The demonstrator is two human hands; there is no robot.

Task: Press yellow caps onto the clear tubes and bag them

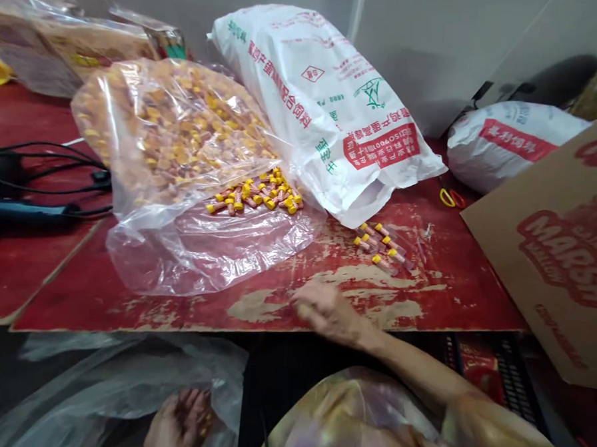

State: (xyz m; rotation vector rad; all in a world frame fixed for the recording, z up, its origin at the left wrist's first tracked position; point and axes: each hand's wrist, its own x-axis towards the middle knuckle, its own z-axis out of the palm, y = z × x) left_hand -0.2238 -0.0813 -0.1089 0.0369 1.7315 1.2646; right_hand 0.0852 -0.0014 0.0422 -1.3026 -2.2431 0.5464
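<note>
My right hand (326,313) rests on the worn red table (425,290) near its front edge. Its fingers are curled and blurred, closed on something I cannot make out. Below the table edge, my left hand (181,421) is cupped around a few small yellow-and-red pieces, seen through a limp clear plastic bag (120,387). A big clear bag (168,130) full of the same yellow-capped pieces lies on the table, and loose pieces (260,195) spill at its mouth. A small cluster of pieces (382,244) lies to the right of my right hand, farther back.
A white printed sack (325,105) leans behind the big bag, with a second sack (507,141) at the back right. A cardboard box (562,250) stands at the right, scissors (451,197) beside it. Black cables and a dark device (20,195) lie at the left.
</note>
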